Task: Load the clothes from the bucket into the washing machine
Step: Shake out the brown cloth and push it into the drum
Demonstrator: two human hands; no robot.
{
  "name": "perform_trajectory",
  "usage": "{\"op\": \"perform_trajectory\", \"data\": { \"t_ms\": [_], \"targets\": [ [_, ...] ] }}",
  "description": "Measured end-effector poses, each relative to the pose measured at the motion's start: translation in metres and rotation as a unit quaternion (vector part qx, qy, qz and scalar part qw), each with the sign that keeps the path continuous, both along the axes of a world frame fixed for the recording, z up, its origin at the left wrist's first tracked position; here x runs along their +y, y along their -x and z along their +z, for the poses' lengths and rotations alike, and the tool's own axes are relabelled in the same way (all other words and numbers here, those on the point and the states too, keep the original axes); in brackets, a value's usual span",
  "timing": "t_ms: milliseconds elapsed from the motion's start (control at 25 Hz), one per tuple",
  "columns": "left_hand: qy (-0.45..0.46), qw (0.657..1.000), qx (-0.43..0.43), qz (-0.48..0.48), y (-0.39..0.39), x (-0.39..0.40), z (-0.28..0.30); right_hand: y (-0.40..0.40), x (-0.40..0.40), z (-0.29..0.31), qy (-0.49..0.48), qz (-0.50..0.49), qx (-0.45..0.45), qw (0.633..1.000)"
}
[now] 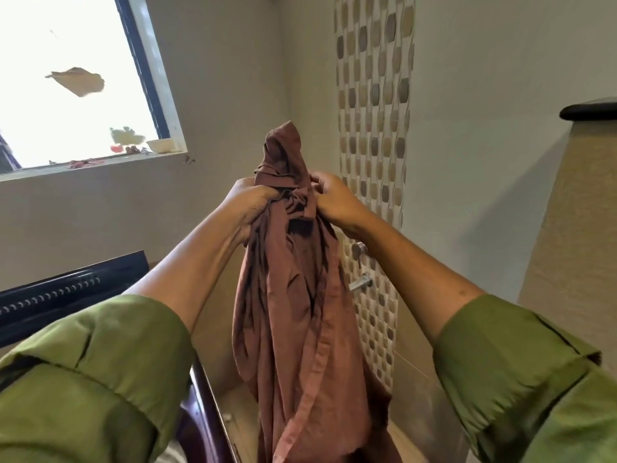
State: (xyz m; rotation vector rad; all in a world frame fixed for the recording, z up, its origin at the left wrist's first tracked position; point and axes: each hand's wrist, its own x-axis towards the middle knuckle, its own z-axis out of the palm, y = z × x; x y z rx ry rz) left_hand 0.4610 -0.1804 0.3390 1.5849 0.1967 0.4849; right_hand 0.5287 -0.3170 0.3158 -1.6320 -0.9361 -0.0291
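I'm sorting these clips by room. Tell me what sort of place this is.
Probably a bathroom or wash area at home. A strip of patterned mosaic tile runs down the wall, metal taps stick out of it, and both hands hold up a brown shirt.

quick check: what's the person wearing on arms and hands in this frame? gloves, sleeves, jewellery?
Both arms wear olive-green sleeves, the left sleeve and right sleeve rolled or pushed up with folded cuffs, leaving the forearms bare. The left hand and right hand are bare: no gloves; no rings, watch or bangles visible.
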Motion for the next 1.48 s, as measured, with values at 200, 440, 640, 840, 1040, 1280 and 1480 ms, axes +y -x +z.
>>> {"op": "perform_trajectory", "data": {
  "t_ms": [200, 440, 640, 840, 1040, 1280, 1480],
  "targets": [
    [0.058, 0.995, -0.039, 0.067, -0.001, 0.004, 0.000, 0.008, 0.006, -0.031, 0.163, -0.058, 0.018, 0.985],
    [0.080, 0.990, -0.073, 0.090, 0.006, 0.023, 0.007, 0.000, 0.000, -0.100, 0.368, -0.260, -0.064, 0.890],
    [0.070, 0.989, -0.080, 0.102, 0.020, 0.052, 0.008, -0.046, -0.047, -0.141, 0.496, -0.272, 0.024, 0.824],
    [0.110, 0.980, -0.109, 0.123, 0.029, 0.076, 0.003, -0.065, -0.090, -0.075, 0.241, -0.463, 0.124, 0.844],
    [0.128, 0.983, -0.133, 0.007, 0.010, 0.042, -0.004, -0.024, -0.024, 0.028, -0.095, -0.314, 0.044, 0.944],
    [0.207, 0.962, -0.086, -0.156, -0.005, 0.011, 0.007, 0.018, 0.045, 0.061, -0.137, -0.052, -0.008, 0.989],
    [0.123, 0.982, -0.104, -0.096, 0.001, -0.004, 0.014, 0.013, 0.031, 0.036, -0.204, 0.008, 0.051, 0.978]
  ]
}}
